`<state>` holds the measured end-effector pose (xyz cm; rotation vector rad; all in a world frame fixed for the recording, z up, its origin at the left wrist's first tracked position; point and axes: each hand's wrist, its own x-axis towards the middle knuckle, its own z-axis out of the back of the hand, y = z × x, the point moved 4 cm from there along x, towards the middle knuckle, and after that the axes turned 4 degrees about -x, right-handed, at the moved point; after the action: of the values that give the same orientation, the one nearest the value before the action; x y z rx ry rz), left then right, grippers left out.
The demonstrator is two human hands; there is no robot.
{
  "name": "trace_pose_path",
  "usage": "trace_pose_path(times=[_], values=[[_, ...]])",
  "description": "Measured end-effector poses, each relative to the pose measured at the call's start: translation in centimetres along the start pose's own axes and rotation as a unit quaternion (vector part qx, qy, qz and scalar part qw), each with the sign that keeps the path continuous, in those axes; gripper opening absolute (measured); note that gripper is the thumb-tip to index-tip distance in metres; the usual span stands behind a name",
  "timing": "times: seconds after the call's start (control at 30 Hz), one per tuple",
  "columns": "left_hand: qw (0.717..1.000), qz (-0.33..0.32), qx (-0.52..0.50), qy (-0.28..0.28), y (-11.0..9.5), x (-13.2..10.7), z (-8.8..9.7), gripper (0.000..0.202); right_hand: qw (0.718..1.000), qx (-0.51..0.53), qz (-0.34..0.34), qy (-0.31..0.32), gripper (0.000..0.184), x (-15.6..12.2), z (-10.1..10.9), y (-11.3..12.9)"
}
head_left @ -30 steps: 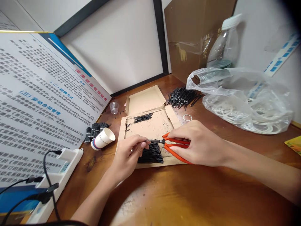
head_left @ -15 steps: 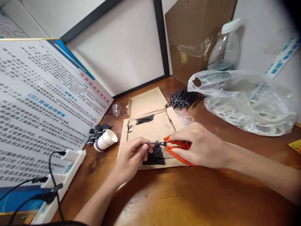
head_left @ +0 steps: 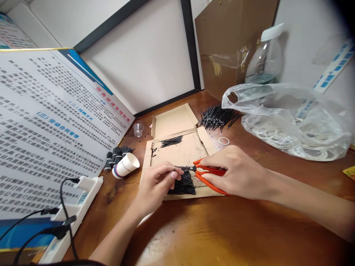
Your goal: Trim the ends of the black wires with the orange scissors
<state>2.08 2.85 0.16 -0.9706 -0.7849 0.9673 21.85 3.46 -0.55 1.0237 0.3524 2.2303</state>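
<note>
My right hand (head_left: 235,173) is closed around the red handles of a pair of scissors (head_left: 210,177). The dark blades point left and meet the fingertips of my left hand (head_left: 159,183). That hand is pinched; whatever sits between its thumb and fingers is too small and hidden to make out. Just under the blades and left fingertips lies a pile of short black wire-like strips (head_left: 184,184) on an opened cardboard box (head_left: 166,157). Farther back on the same cardboard rests a smaller row of black strips (head_left: 171,140).
Behind the cardboard lies a large heap of black strips (head_left: 217,117), near a white ring (head_left: 223,141). A plastic bag of white rings (head_left: 294,129) and a bottle (head_left: 264,59) stand right. Leftward are a tipped paper cup (head_left: 126,165), tied bundles (head_left: 116,155) and a power strip (head_left: 83,199).
The view has shifted very slightly. Both hands and the scissors stay almost in the same place, with the blades still at the left fingertips.
</note>
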Motion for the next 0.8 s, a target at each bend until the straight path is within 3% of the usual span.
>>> trace_pose_path(times=[0.3, 0.8], values=[[0.996, 0.056, -0.057, -0.025, 0.22, -0.04, -0.01, 0.018, 1.000, 0.011, -0.013, 0.006, 0.017, -0.11, 0.16, 0.15], [0.999, 0.033, -0.021, -0.031, 0.01, -0.13, 0.05, 0.020, 0.999, 0.008, -0.015, 0.037, 0.020, 0.04, 0.21, 0.24]])
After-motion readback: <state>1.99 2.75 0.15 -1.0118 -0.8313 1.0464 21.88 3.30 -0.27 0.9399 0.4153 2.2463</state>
